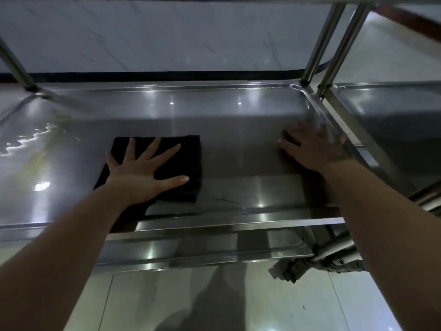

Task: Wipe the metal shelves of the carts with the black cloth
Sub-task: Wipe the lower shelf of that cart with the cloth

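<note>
Presently, left hand (145, 168) lies flat, fingers spread, pressing the black cloth (193, 151) onto the metal shelf (238, 130); right hand (315, 149) (blurred) rests palm-down, fingers extended, near the right rim.

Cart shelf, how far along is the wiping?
The shelf looks dry around the middle, possibly done. In hand: the left hand presses the black cloth flat; the right hand, blurred, rests near the right rim. Left: wet streaks at the shelf's left end, and the neighbouring cart's shelf.

No readable text or labels.
</note>
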